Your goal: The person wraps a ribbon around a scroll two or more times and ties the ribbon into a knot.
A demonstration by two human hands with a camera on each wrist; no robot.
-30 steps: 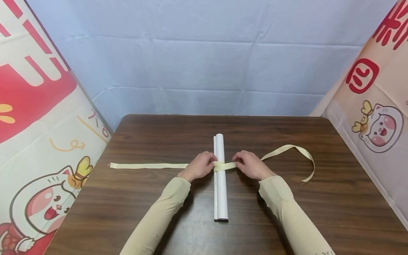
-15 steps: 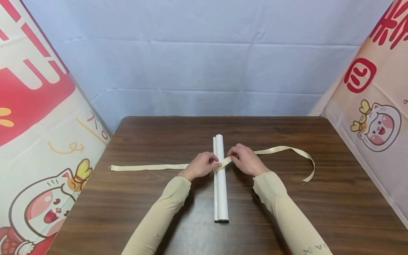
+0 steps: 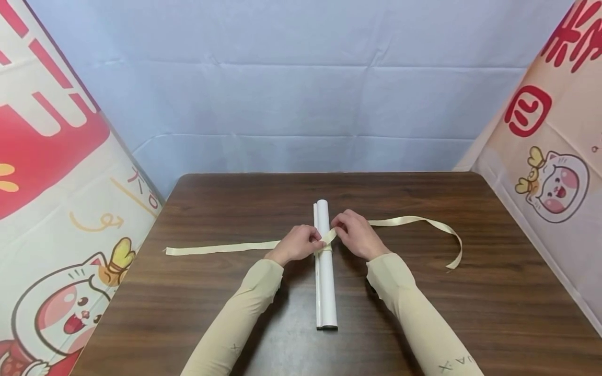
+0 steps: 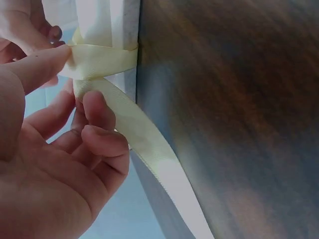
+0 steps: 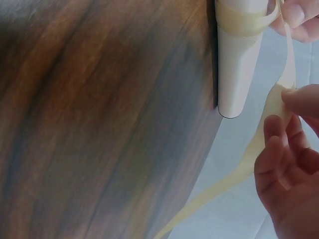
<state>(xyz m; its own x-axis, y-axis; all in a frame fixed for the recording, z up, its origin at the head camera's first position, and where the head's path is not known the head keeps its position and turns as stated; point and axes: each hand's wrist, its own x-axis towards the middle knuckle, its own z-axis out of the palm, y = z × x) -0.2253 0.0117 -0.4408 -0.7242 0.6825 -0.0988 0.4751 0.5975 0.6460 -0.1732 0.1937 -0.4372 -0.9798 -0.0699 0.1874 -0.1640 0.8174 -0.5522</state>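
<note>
A white roll, a thick tube with a thinner strip along its left side, lies lengthwise on the table. Cream ribbon passes around its middle, with one tail out to each side. My left hand pinches the ribbon against the roll's left side; in the left wrist view its thumb lies on the band and the other fingers are curled below. Just right of the roll, my right hand pinches the other ribbon length, raised above the tube. The right wrist view shows this ribbon between thumb and fingers.
The brown wooden table extends on both sides of the roll. The right ribbon tail curves over the tabletop. A pale blue cloth hangs behind, and printed cartoon banners stand at the sides.
The right hand has moved left and slightly away from me, drawing the ribbon up at a slant over the roll. The left hand stays beside the roll, its thumb now over the ribbon.
</note>
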